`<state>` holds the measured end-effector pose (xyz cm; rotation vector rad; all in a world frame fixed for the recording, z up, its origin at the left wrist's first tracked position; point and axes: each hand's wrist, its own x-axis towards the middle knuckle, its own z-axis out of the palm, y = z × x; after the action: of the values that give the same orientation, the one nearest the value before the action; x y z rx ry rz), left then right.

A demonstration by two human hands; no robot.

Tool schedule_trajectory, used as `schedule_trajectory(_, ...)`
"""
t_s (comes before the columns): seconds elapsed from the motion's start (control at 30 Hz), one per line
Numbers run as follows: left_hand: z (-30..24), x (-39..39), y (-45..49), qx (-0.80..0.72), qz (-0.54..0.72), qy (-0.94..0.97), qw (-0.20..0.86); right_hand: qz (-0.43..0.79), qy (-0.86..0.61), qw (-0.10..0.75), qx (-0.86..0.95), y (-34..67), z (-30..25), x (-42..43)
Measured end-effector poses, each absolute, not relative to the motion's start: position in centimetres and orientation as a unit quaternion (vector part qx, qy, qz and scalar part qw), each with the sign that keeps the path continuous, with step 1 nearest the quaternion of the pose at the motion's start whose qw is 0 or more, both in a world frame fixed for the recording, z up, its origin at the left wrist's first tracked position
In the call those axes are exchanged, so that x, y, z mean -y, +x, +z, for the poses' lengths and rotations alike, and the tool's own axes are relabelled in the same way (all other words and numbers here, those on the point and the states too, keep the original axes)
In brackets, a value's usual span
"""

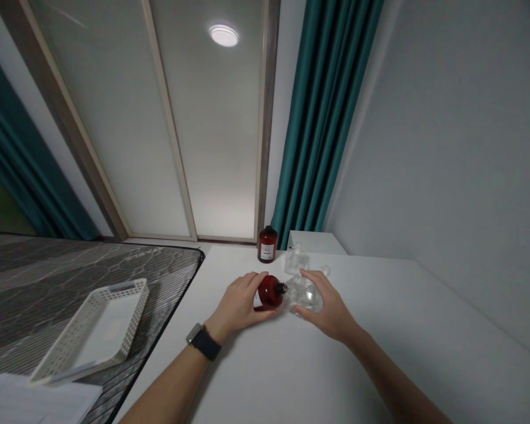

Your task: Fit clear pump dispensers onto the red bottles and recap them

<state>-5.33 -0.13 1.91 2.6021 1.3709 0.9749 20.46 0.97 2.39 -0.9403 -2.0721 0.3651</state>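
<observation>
white tabletop (269,377) beneath, left grip (241,300) clasps sideways red bottle (270,291), neck (282,288) rightward, right grip (331,309) clear bottle (308,296).

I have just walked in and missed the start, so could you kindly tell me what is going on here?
At a white table, someone's left hand holds a dark red bottle tipped over, its black neck pointing towards a clear glass vessel in the right hand. Whether the two touch, or any liquid flows, I cannot tell. Behind them, a second red bottle stands upright, with another clear glass piece to its right.
</observation>
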Motion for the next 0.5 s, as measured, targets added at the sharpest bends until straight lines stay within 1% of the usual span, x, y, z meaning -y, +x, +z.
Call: schedule_trajectory(0.5,1.4,0.3,-4.8,-0.441,0.354,0.823,0.055,0.14,-0.366,0.393,0.832,20.7,3.4,-1.1)
